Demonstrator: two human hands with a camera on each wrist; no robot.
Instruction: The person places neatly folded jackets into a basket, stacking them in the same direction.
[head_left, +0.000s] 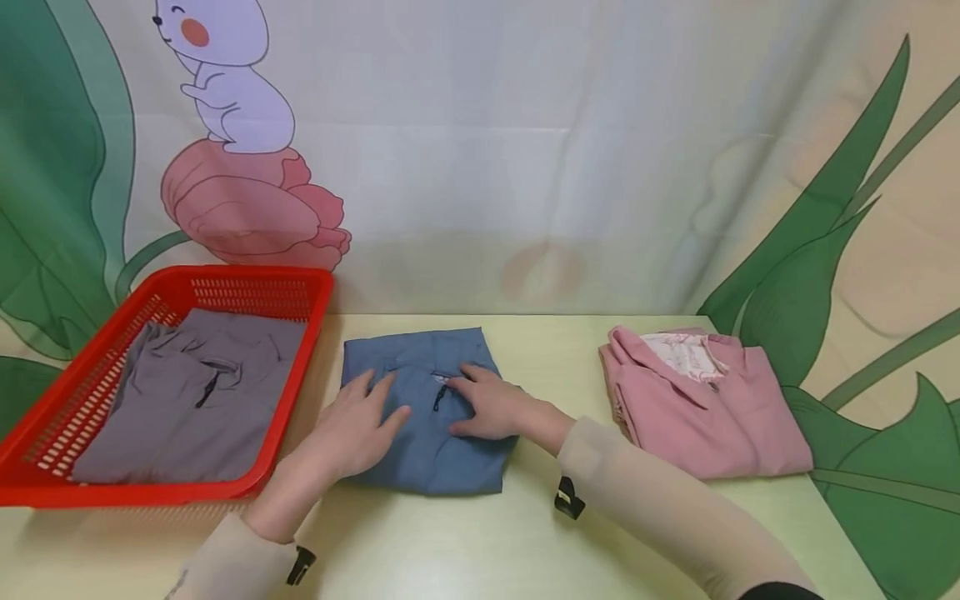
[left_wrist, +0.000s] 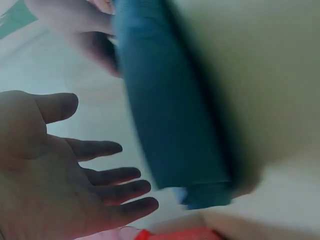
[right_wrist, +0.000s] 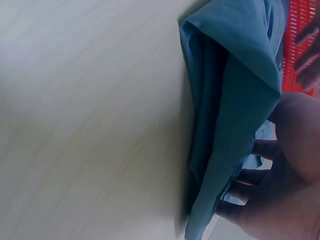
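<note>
A folded blue garment (head_left: 431, 462) lies flat on the table, with its collar and a dark zipper pull (head_left: 439, 398) on top. Over its left side my left hand (head_left: 356, 429) hovers with fingers spread; the left wrist view shows this hand (left_wrist: 60, 170) a little off the cloth, holding nothing. My right hand (head_left: 491, 404) rests on the right part of the garment near the collar. In the right wrist view its fingers (right_wrist: 255, 177) touch the top of the folded garment (right_wrist: 245, 95), whose side shows stacked layers.
To the left stands a red plastic basket (head_left: 292, 400) holding a folded grey garment (head_left: 187, 417) with a dark zipper pull. A folded pink garment (head_left: 712, 408) lies at the right of the table (head_left: 465, 542). A printed curtain (head_left: 525, 167) hangs behind.
</note>
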